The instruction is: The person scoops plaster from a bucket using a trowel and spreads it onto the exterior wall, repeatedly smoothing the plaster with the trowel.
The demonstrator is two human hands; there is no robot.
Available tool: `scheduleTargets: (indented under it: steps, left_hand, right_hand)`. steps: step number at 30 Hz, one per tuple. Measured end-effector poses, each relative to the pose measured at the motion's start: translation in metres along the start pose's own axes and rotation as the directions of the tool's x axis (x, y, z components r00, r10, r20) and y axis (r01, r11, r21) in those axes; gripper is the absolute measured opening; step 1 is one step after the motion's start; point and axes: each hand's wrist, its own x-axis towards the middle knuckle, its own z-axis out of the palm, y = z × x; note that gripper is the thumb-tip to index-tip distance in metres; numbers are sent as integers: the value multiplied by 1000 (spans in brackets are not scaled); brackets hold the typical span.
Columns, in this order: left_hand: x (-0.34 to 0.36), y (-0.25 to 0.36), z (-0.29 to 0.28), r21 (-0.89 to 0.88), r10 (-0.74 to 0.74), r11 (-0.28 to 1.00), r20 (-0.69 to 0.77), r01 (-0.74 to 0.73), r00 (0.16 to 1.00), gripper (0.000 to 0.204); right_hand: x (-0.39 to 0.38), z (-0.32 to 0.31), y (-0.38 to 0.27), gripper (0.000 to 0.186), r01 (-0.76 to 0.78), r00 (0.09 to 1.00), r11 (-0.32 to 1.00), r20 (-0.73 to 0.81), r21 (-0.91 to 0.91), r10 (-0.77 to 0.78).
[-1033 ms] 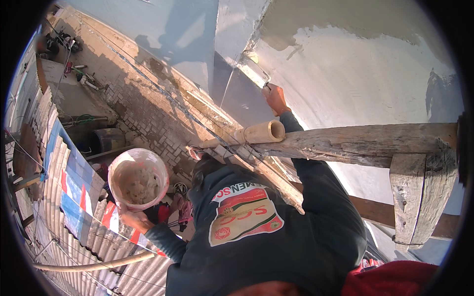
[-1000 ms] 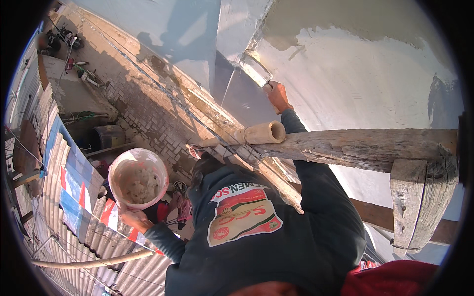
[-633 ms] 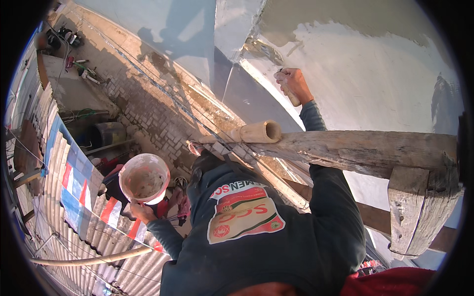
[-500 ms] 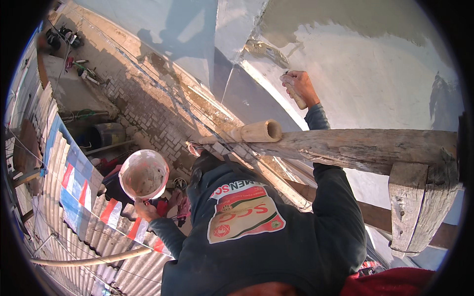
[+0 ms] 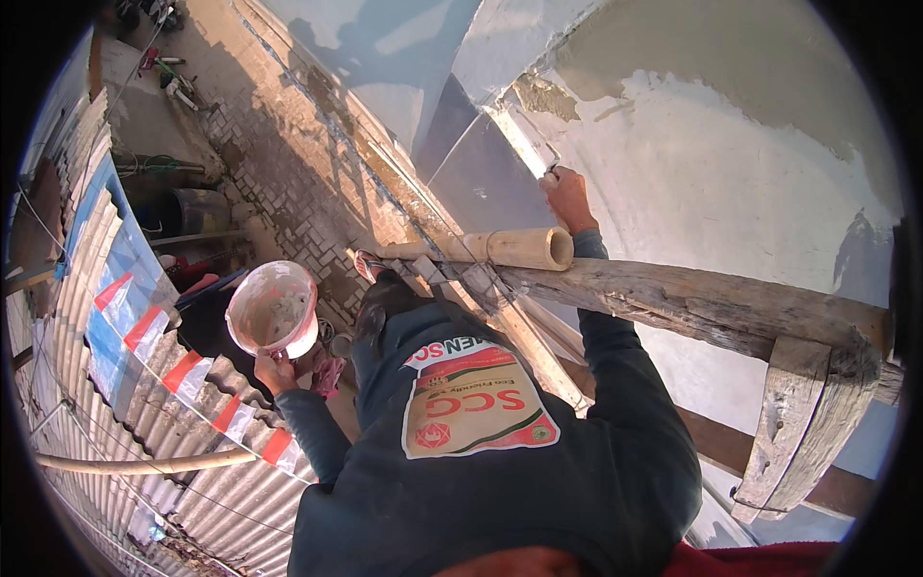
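My right hand (image 5: 570, 199) is closed round a trowel (image 5: 554, 156) at the wall. Its bent metal neck shows above the fingers; the grip hides the handle, and the blade is hard to tell from the pale wall edge. A patch of wet mortar (image 5: 544, 97) clings to the wall just beyond it. At the left, my left hand (image 5: 276, 371) grips a whitish bucket (image 5: 306, 337) at its near side. The bucket is tilted, with grey mortar residue inside.
A wooden beam (image 5: 692, 293) and a bamboo pole (image 5: 510, 248) cross between my body and the wall. Corrugated roofing (image 5: 216, 490) with a red-and-white bunting (image 5: 183, 373) lies at left. Far below runs a brick-paved alley (image 5: 260, 159).
My right hand has drawn slightly left and down, and the trowel has turned from lying across the wall. A mortar patch now shows there. The bucket has shifted slightly left and tilted.
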Motion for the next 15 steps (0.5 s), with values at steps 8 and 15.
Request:
scheduleTargets:
  steps: [8,15]
  left_hand:
    - [0,-27,-29,-22,65,998,156,-63,986,20]
    - [81,-73,-88,415,394,699,457,-583,798,18]
  right_hand:
    - [47,23,16,18,199,938,961,-247,-189,-243]
    - [5,-58,-73,24,-79,991,954,-77,290,105]
